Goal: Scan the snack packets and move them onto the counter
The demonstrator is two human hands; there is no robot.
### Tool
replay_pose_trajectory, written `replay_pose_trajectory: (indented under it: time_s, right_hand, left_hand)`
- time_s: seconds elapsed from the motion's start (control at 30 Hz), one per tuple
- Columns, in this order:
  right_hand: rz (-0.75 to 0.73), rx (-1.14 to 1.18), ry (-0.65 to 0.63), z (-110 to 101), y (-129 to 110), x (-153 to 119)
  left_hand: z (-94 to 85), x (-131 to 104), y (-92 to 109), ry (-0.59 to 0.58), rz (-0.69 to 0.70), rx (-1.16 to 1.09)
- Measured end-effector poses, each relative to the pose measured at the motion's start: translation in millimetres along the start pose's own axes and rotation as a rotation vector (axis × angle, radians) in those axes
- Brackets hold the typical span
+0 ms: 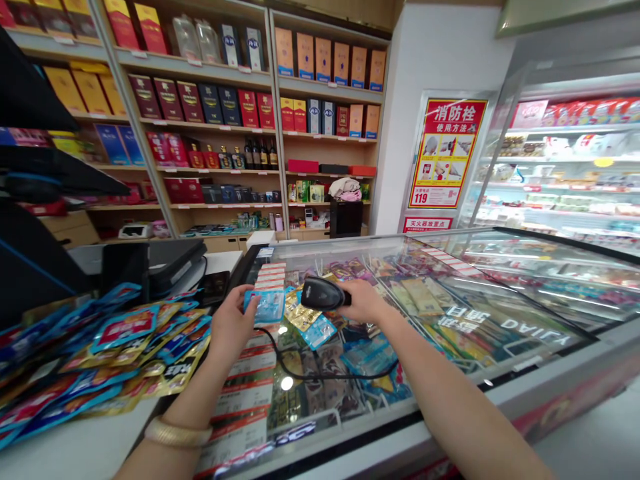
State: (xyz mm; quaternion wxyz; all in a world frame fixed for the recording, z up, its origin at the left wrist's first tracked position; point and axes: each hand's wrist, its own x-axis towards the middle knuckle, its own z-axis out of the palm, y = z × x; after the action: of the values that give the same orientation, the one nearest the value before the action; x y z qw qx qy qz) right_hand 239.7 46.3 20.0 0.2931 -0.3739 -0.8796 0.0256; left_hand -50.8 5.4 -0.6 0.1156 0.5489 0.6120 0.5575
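My left hand (234, 321) pinches a small blue snack packet (266, 306) by its left end, above the glass top of a display freezer (440, 393). In my right hand (363, 302) is a black handheld barcode scanner (320, 293), its head pointing left toward the packet. Its black cable (320, 377) curls over the glass below both hands. Under the scanner, gold packets (301, 316) and a blue packet (320, 331) lie on the glass. My right fingers are partly hidden behind the scanner's handle.
A large heap of blue and gold packets (135, 340) covers the counter at left, beside a dark machine (173, 260). Price labels (245, 400) line the freezer's left side. Behind stand shelves of boxed bottles (210, 103), a red and yellow poster (449, 153) and a lit refrigerated case (565, 167).
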Motion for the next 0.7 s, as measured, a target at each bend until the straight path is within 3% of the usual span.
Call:
replay_pose_trajectory:
  time_s: [0.7]
  right_hand:
    - [-0.010, 0.000, -0.073, 1.0, -9.7, 0.6]
  left_hand:
    - [4.2, -1.4, -5.1, -0.022, 0.049, 0.075]
